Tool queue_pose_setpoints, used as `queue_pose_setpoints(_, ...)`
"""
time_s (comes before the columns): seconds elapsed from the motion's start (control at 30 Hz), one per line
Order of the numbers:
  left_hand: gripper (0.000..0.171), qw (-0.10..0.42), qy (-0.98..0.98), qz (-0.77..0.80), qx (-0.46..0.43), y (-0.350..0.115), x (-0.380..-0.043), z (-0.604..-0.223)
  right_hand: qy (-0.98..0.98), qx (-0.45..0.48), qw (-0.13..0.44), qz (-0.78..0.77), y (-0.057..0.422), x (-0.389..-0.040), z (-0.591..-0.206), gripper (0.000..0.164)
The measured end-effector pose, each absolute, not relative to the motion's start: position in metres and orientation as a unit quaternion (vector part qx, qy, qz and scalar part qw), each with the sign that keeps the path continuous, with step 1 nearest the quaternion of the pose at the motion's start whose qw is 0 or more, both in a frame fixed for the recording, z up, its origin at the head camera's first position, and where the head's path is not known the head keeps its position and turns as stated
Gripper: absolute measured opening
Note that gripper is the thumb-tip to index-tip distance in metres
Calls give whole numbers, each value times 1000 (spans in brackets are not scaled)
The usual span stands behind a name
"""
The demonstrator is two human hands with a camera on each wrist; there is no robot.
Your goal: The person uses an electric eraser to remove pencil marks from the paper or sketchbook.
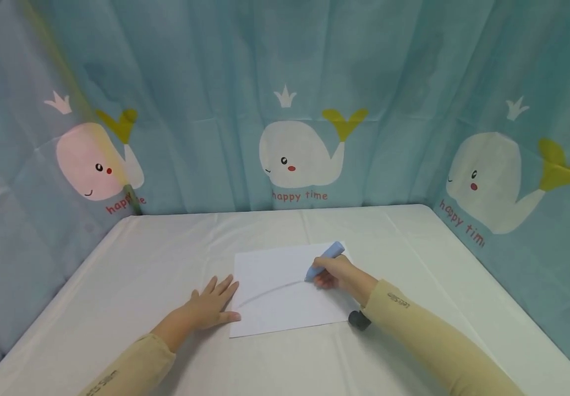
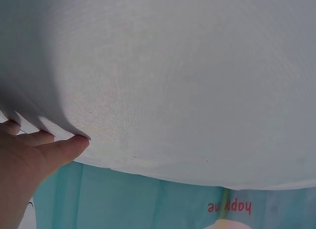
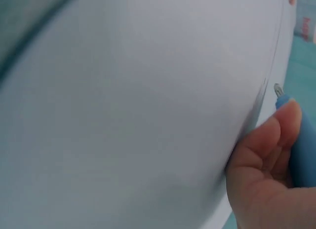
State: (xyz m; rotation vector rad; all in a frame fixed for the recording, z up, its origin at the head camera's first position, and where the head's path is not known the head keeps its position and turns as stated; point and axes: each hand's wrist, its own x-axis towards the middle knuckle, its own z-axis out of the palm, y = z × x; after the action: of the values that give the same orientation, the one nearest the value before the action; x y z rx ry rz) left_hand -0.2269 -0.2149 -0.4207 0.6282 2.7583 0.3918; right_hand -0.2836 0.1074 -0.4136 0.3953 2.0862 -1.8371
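Pinching a blue pen-shaped tool (image 1: 333,251), the right hand (image 1: 336,270) holds its metal tip (image 3: 278,89) over the right half of a white paper sheet (image 1: 285,313), where a faint grey line (image 1: 285,285) ends. The left hand (image 1: 209,307) lies spread at the sheet's left edge. Marking or scoring seems in hand; the next move likely calls for a steady sheet.

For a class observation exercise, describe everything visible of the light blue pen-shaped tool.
The light blue pen-shaped tool has a thick, plastic-looking body and a narrow, metallic-looking tip. The right hand grips it, tip slanting down, over the rectangular white paper sheet, near the end of a faint grey line. Tip contact is unclear.
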Motion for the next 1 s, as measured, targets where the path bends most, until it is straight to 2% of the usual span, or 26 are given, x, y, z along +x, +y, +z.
queue_pose_setpoints(0.27, 85, 143, 956, 132, 220, -214, -227, -422, 744, 157, 141, -634, 103, -282, -414, 25)
queue_pose_setpoints(0.8, 85, 135, 959, 132, 213, -216, -227, -422, 753, 144, 151, -624, 99, -284, -413, 34)
queue_pose_setpoints(1.0, 85, 140, 959, 128, 211, -215, -225, -423, 756, 136, 153, -622, 98, -282, -413, 28)
